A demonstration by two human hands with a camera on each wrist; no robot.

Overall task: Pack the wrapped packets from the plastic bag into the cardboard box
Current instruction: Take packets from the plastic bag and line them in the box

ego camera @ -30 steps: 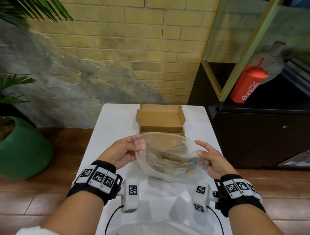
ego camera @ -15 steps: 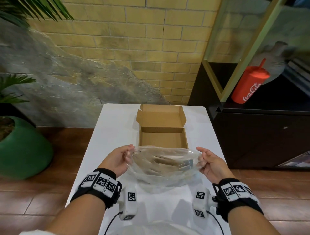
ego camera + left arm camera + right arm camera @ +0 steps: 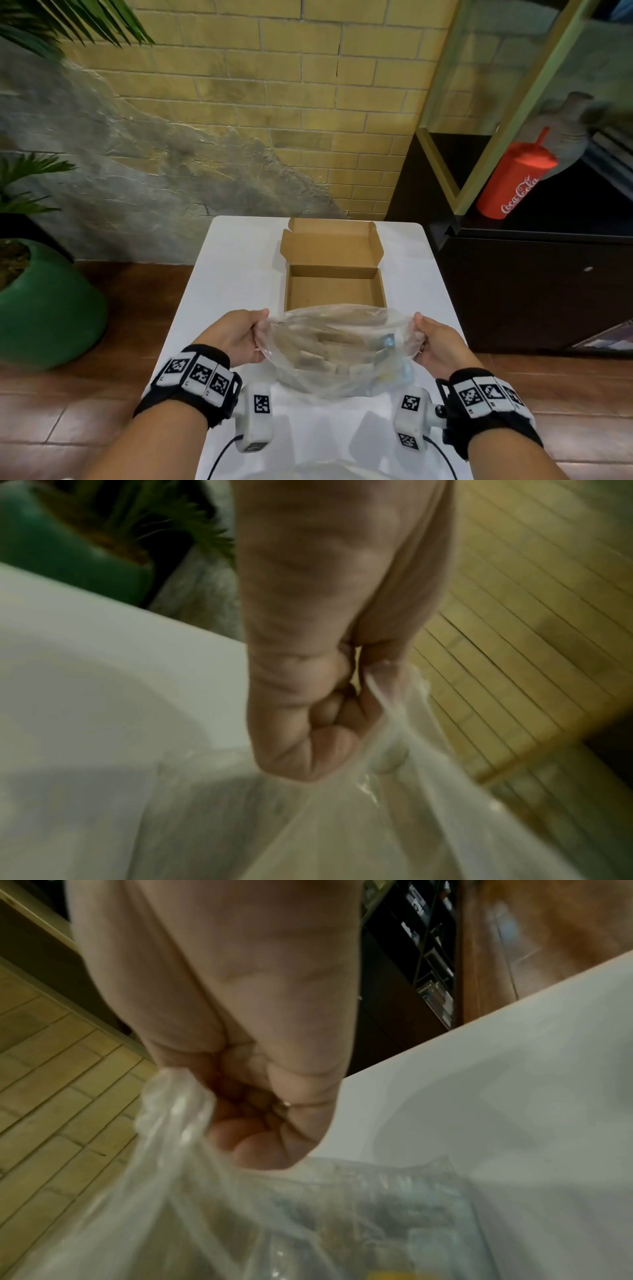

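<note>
We find the wrapped packets (image 3: 329, 346) all inside the clear plastic bag (image 3: 337, 356), a loose heap of tan pieces with a bit of blue near the right side; none has reached the cardboard box (image 3: 334, 287), which lies open and bare just beyond the bag on the white worktop (image 3: 239, 274), its lid folded back toward the brick wall. So we judge the packing not yet begun: the bag's mouth is only being spread, and every packet is left to lift out and lay in the box. Our left hand (image 3: 236, 337) pinches the bag's left rim, fingers curled tight on the film in the left wrist view, and our right hand (image 3: 436, 346) has its grip on the right rim likewise. Both forearms reach forward, hands level, stretching the bag between them low over the worktop.
</note>
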